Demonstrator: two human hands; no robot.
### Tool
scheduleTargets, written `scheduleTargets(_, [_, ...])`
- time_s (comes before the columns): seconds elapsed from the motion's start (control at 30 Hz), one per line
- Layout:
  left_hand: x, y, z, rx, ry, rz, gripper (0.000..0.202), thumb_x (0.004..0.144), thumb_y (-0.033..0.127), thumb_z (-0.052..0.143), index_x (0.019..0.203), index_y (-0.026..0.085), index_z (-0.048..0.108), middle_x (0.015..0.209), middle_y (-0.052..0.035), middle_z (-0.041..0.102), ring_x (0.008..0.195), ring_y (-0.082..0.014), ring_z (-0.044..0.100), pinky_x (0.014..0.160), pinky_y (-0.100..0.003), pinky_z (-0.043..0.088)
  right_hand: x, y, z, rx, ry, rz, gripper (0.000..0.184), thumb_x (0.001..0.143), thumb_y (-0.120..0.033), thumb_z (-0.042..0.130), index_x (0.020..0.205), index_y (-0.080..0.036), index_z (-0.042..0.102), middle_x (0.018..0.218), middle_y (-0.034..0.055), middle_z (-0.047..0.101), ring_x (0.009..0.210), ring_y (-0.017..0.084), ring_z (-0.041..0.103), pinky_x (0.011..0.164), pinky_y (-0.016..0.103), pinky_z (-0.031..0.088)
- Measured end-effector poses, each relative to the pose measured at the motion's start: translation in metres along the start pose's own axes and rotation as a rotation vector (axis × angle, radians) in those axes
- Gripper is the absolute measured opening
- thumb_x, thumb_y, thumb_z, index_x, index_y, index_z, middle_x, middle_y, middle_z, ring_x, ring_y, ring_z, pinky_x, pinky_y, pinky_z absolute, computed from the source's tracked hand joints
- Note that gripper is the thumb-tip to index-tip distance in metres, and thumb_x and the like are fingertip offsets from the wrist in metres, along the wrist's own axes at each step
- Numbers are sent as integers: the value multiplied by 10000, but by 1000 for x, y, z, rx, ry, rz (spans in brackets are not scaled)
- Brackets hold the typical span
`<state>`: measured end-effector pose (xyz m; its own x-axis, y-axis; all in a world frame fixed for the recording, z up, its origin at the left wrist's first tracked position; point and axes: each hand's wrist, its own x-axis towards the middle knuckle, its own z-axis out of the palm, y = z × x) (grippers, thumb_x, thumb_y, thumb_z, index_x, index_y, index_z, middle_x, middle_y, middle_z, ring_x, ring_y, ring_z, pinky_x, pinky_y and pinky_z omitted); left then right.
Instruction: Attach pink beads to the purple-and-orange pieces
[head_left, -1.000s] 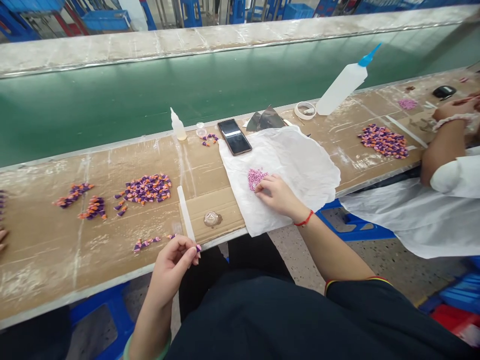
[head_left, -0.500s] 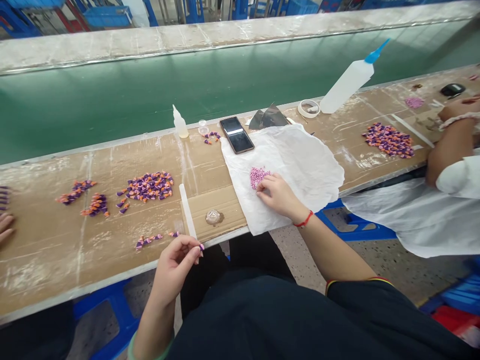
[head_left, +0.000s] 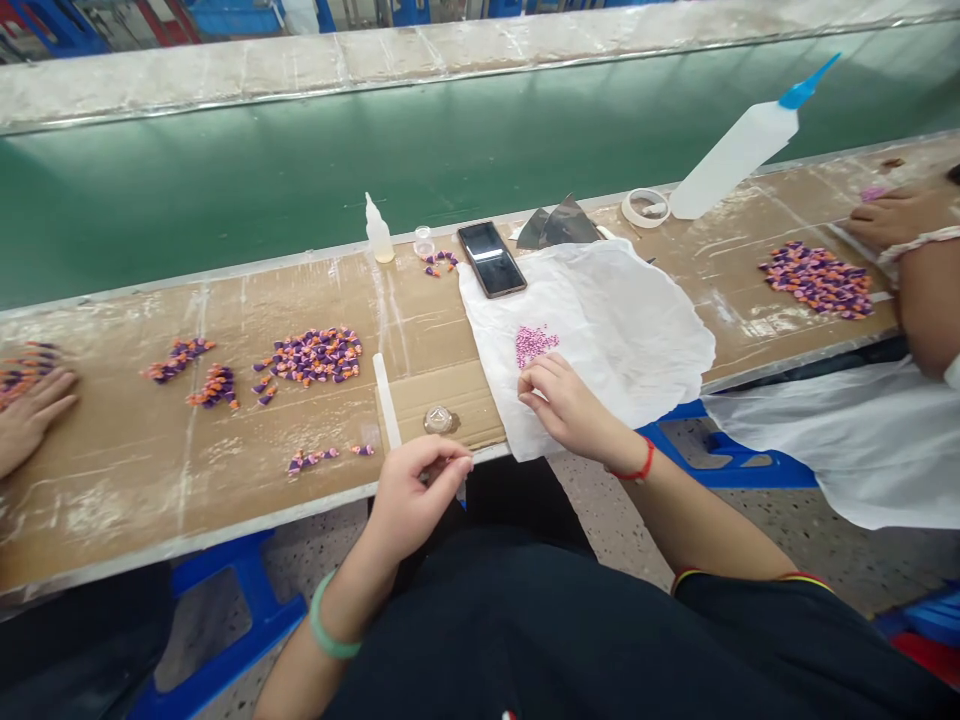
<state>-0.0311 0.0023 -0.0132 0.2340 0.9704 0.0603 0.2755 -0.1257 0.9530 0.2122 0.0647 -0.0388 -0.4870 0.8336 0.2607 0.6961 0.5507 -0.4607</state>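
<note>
Thumb and fingers of my left hand are pinched together just off the table's front edge. The small purple piece seen in them a moment ago is now hidden behind the fingertips. My right hand hovers low over a white cloth, its thumb and index finger pinched. Whatever lies in that pinch is too small to make out. Just beyond those fingers, a heap of tiny pink beads is spread on the cloth. A short row of small purple-and-orange pieces lies left of my left hand.
A small clear dome and a white strip lie on the cardboard. Behind are a small dropper bottle, a phone, a tape roll and a large bottle. Co-workers' hands are at both sides.
My left hand has moved right, towards my right hand, turning so the purple piece no longer shows. My right hand has drawn back slightly from the beads. The view has shifted somewhat.
</note>
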Motion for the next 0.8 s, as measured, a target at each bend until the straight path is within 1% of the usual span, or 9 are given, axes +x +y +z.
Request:
scheduleTargets(0.1, [15,8,12,32,23,69,153,845,199,622,722,159,704,624,-19,660,546,-111,543,525,-213,415,1,-29,-14,128,19,-135,159,952,-106,461,837,-214,438,850,47,543,828,207,460,757,361,418])
scheduleTargets(0.2, [22,13,19,-3,13,69,140,841,191,615,732,158,696,646,-20,673,542,-106,533,513,-211,407,3,-49,-21,155,45,-212,171,943,-64,460,851,-206,436,857,52,527,832,206,447,748,351,415])
scheduleTargets(0.27, [23,14,20,-32,3,55,143,841,192,607,726,158,685,649,-22,675,545,-108,538,507,-211,407,4,-56,-21,113,49,-243,176,937,-50,455,849,-201,437,858,63,524,838,214,443,750,357,418])
scheduleTargets(0.4, [21,14,20,-61,-7,33,159,843,212,588,718,154,667,637,-23,652,543,-111,534,499,-215,403,4,-60,-17,26,47,-288,190,916,-30,459,835,-200,441,841,76,528,827,228,428,733,368,409])
scheduleTargets(0.53, [21,14,22,-69,0,4,147,811,217,579,690,159,638,590,0,578,509,-100,473,473,-216,369,4,-64,-17,-14,51,-317,194,905,-19,450,830,-198,454,815,75,535,802,228,422,712,368,400])
scheduleTargets(0.63, [21,15,22,-130,18,-36,146,775,235,590,644,170,592,564,14,531,498,-96,441,467,-221,355,5,-67,-20,74,72,-278,168,924,-56,463,837,-199,469,812,62,550,797,215,447,714,356,408])
scheduleTargets(0.7, [21,17,20,-198,21,-68,158,768,260,595,634,176,579,569,10,542,509,-102,455,479,-229,367,6,-69,-23,211,73,-193,145,924,-92,503,836,-205,480,797,37,558,778,193,476,704,334,415])
scheduleTargets(0.8, [19,17,17,-258,18,-107,163,762,280,604,636,180,579,581,3,559,522,-106,469,493,-234,379,7,-71,-26,389,27,-54,132,893,-122,542,809,-215,499,758,9,564,724,164,502,662,301,422])
